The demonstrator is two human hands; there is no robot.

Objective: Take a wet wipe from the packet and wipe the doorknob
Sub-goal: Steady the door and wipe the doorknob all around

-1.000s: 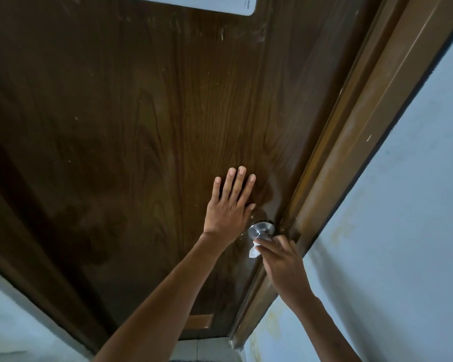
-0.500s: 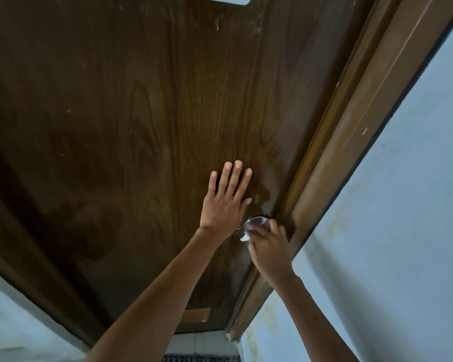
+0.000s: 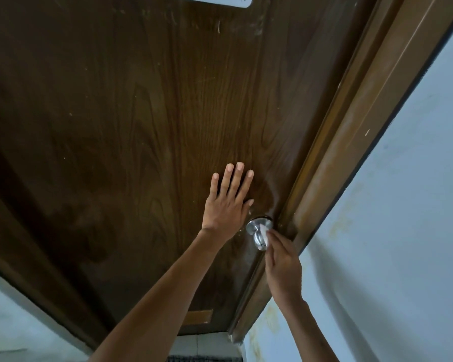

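Note:
A shiny metal doorknob (image 3: 256, 232) sticks out of the dark brown wooden door (image 3: 141, 126) near its right edge. My right hand (image 3: 281, 262) pinches a small white wet wipe (image 3: 263, 235) and presses it against the right side of the knob. My left hand (image 3: 228, 202) lies flat on the door just left of the knob, fingers spread and pointing up. The wipe packet is not in view.
The lighter brown door frame (image 3: 351, 126) runs diagonally right of the knob, with a pale blue stained wall (image 3: 403, 231) beyond it. A white sheet (image 3: 230, 0) hangs at the door's top. Tiled floor (image 3: 202, 343) shows at the bottom.
My right hand has drawn back down and to the right of the knob, uncovering most of it; the wipe now rubs the knob's right side. My left hand stays flat on the door.

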